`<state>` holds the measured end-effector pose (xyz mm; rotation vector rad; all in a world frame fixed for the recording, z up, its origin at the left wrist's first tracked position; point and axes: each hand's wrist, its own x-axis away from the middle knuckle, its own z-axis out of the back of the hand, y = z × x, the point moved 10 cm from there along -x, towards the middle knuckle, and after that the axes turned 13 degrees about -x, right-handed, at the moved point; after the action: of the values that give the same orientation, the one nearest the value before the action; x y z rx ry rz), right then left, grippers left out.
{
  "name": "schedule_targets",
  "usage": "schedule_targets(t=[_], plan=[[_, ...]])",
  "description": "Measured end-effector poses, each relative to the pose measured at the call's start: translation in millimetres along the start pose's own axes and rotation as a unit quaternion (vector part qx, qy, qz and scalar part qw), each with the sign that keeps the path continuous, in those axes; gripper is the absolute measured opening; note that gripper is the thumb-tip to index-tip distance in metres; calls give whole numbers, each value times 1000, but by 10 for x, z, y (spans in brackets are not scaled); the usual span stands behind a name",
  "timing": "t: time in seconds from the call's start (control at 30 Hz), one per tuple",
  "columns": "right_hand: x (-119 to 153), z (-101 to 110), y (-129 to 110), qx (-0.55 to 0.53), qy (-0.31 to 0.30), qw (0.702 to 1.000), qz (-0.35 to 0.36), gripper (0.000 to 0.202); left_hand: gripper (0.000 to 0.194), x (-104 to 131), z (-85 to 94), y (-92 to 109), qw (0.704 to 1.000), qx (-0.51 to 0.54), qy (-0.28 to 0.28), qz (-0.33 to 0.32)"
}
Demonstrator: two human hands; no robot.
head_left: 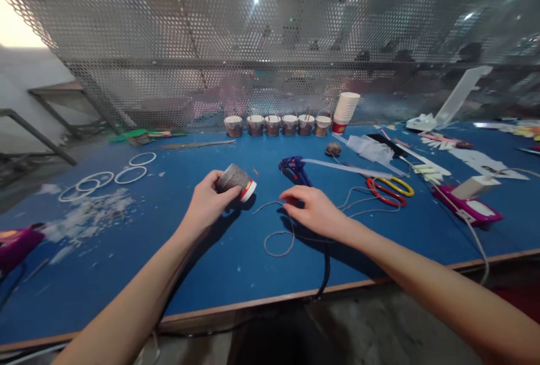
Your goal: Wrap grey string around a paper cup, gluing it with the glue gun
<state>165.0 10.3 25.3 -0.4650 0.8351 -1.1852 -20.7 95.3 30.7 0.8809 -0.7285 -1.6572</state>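
Note:
A paper cup (234, 181), wrapped in grey cord with a red and white band left bare at its rim, lies tilted in my left hand (208, 199), whose fingers are closed round it. My right hand (313, 207) pinches a thin grey cord (280, 232) close to its end. The cord loops on the blue table below and trails off to the right. Just behind my right hand rests a dark blue glue gun (296, 170) with a long clear glue stick in its back.
Several wrapped cups (272, 125) line the back edge, beside a stack of paper cups (346, 108). Scissors (386, 192) and a magenta power strip (468, 207) lie right. White rings (130, 175) and scraps (93, 214) lie left. A perforated metal screen (270, 44) stands behind.

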Motion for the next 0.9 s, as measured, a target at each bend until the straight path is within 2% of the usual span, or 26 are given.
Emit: schedule_targets(t=[0.07,0.13,0.23,0.4,0.5,0.6,0.73,0.9], plan=[[-108,-312,-197,68,-64,994,64,13,22,-3,-14,-8,1000,0,-4,-9],[-229,-551,-246,128,-101,983,88,12,21,-1,-24,-18,1000,-2,-8,-13],[-344,-707,-182,171,-109,975,90,12,21,16,-39,-13,1000,-4,-16,-13],[-294,-609,-102,134,-66,985,88,13,21,52,-91,9,999,-12,-39,-7],[-265,-458,-77,22,-34,998,57,11,20,61,-96,-11,999,-19,-40,-1],[-253,-355,-127,-74,-5,996,52,12,19,66,-115,-42,998,-24,-50,3],[-218,-306,-277,-82,34,991,102,13,17,79,-157,-50,997,-24,-69,-1],[-189,-316,-324,-44,55,989,128,11,14,109,-183,-10,996,-39,-85,1]])
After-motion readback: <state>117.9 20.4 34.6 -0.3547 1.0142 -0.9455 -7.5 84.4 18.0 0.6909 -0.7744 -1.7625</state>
